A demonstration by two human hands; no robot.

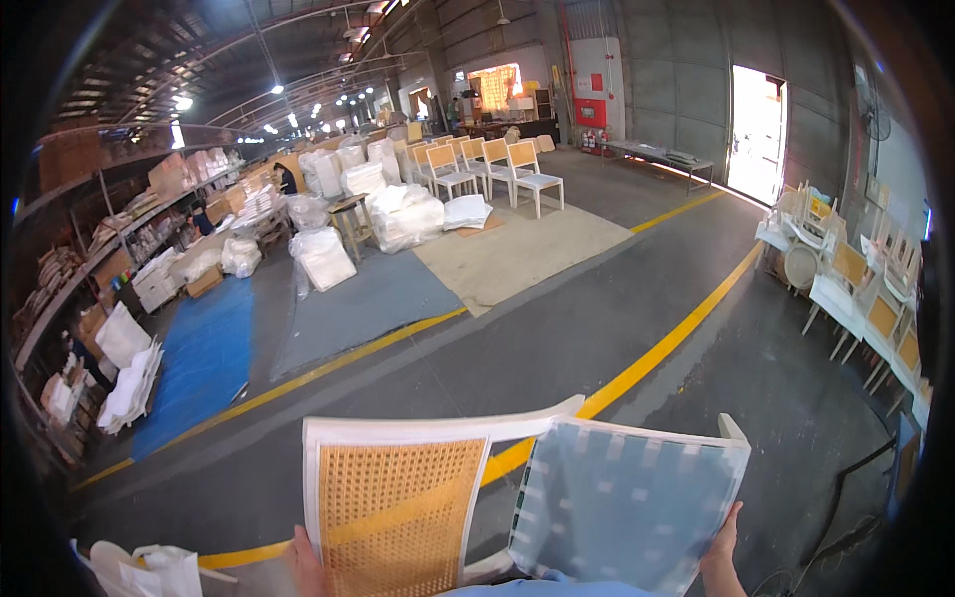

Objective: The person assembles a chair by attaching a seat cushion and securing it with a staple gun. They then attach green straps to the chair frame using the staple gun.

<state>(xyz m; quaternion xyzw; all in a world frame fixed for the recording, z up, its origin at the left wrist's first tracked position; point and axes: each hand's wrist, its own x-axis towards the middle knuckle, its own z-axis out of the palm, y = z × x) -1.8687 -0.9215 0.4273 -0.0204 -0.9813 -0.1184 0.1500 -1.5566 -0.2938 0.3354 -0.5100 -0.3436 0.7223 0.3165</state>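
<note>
A white-framed chair (527,430) is held up in front of me, tipped so that its back lies to the left and its seat to the right. Woven tan cane (398,497) fills the backrest, and a grey-blue seat (627,497) shows pale woven squares. My left hand (305,565) grips the outer edge of the backrest frame, its fingers partly hidden behind it. On the opposite side, my right hand (723,552) is closed around the seat frame's edge. The lower part of the chair runs out of view.
Yellow lines (676,333) cross the grey floor. Similar chairs (497,164) stand in rows ahead, beside plastic-wrapped bundles (408,214). More chairs (865,289) are stacked at the right. A blue sheet (204,348) lies at left near shelving (109,214). White chair parts (149,569) sit low left.
</note>
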